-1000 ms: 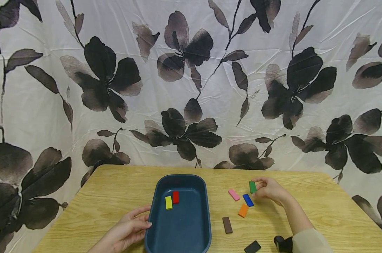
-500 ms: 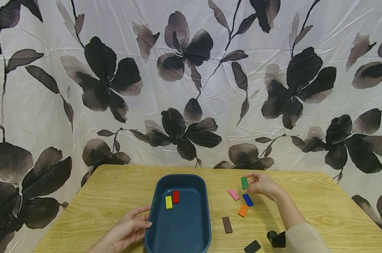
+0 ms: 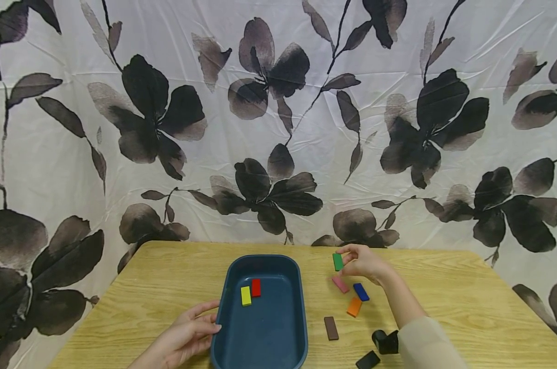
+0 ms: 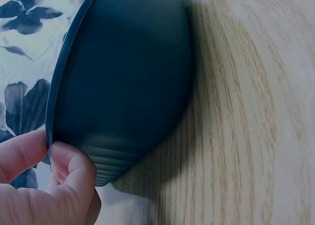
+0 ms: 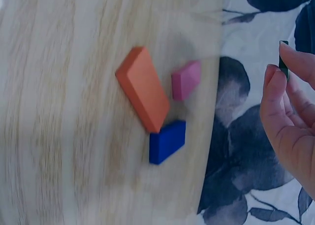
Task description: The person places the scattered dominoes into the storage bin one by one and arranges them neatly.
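My right hand (image 3: 364, 262) pinches a green block (image 3: 337, 262) between thumb and fingertips, above the far part of the table. In the right wrist view only a thin edge of the green block (image 5: 284, 60) shows between the fingers. Just below that hand lies a pink block (image 3: 340, 284), with a blue block (image 3: 361, 292) and an orange block (image 3: 354, 307) close by. My left hand (image 3: 191, 333) holds the left rim of a dark blue tray (image 3: 260, 338); the left wrist view shows thumb and finger pinching that rim (image 4: 50, 121). A yellow block (image 3: 245, 295) and a red block (image 3: 256, 287) lie inside the tray.
A brown block (image 3: 331, 328) lies right of the tray, and a black block (image 3: 368, 360) sits near the front. A black wrist camera (image 3: 385, 342) is on the right forearm. Behind the wooden table (image 3: 177, 271) hangs a floral cloth (image 3: 329, 128).
My right hand has moved left with the green block, from beside the blue block to over the pink one. The left hand and the tray have stayed in place.
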Available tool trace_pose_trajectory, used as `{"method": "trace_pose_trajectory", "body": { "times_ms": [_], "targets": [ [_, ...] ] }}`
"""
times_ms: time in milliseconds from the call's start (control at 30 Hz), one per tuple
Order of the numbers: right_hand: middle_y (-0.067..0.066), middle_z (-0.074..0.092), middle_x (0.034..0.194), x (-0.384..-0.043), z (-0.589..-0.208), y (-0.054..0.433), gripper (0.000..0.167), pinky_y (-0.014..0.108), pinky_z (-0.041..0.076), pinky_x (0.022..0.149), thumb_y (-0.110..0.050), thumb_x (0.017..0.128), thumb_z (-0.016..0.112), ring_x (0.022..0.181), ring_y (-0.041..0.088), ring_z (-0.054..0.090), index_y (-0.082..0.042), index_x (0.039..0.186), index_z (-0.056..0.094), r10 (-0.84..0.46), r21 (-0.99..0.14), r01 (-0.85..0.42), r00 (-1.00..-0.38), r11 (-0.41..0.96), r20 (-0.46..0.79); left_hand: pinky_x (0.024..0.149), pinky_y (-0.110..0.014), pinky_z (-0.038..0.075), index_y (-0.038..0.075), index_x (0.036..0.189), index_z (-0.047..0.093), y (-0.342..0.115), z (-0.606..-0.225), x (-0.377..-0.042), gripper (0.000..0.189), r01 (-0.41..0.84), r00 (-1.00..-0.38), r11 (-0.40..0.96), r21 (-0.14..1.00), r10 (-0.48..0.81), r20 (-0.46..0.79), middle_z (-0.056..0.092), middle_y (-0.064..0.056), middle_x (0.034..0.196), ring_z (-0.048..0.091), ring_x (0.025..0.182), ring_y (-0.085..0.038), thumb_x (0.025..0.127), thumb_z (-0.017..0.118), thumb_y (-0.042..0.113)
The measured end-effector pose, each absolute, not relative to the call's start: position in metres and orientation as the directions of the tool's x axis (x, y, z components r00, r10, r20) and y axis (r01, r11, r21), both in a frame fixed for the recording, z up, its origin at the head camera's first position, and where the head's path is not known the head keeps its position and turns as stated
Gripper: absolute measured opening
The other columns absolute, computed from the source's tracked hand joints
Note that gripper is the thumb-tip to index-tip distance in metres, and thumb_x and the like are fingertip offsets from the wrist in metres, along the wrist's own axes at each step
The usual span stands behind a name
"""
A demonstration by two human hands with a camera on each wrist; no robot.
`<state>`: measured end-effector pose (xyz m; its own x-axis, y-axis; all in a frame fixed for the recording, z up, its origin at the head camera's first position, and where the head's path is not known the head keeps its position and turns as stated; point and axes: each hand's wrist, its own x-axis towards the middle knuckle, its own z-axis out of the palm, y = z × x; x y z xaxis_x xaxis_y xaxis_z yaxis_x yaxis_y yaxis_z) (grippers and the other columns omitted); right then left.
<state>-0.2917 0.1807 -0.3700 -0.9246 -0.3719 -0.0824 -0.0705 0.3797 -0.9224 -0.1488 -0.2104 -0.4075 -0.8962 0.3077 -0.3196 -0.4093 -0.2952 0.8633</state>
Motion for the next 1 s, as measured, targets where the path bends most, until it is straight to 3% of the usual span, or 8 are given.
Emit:
{"method": "trace_pose_trajectory", "body": {
  "times_ms": [167, 633, 1000],
  "targets": [
    [0.011, 0.05, 0.084, -0.293, -0.373, 0.169, 0.059, 0.029, 0.043, 0.06, 0.014, 0.067, 0.065, 0.066, 0.016, 0.049, 0.009, 0.123, 0.049, -0.387, -0.93, -0.065, -0.918, 0.363, -0.087, 0.078, -0.029, 0.05, -0.007, 0.144, 0.009, -0.211, -0.409, -0.149, 0.075, -0.412, -0.893, -0.293, 0.863, 0.315, -0.32, 0.055, -0.007, 0.103, 0.06, 0.09, -0.016, 0.084, 0.055, -0.011],
    [0.013, 0.053, 0.085, -0.293, -0.37, 0.148, 0.054, 0.027, 0.051, 0.063, 0.011, 0.07, 0.071, 0.067, 0.017, 0.053, 0.007, 0.12, 0.053, -0.413, -0.919, -0.103, -0.908, 0.379, -0.068, 0.077, -0.027, 0.05, -0.007, 0.144, 0.004, -0.211, -0.408, -0.149, 0.077, -0.427, -0.887, -0.286, 0.858, 0.318, -0.336, 0.054, -0.007, 0.102, 0.06, 0.089, -0.014, 0.085, 0.053, -0.011],
    [0.012, 0.055, 0.083, -0.295, -0.365, 0.13, 0.057, 0.026, 0.049, 0.064, 0.012, 0.066, 0.073, 0.072, 0.018, 0.052, 0.008, 0.12, 0.053, -0.419, -0.914, -0.132, -0.907, 0.384, -0.045, 0.078, -0.029, 0.05, -0.007, 0.144, 0.006, -0.21, -0.408, -0.149, 0.076, -0.415, -0.891, -0.285, 0.864, 0.321, -0.322, 0.055, -0.007, 0.104, 0.06, 0.091, -0.015, 0.085, 0.054, -0.011]
  ]
}}
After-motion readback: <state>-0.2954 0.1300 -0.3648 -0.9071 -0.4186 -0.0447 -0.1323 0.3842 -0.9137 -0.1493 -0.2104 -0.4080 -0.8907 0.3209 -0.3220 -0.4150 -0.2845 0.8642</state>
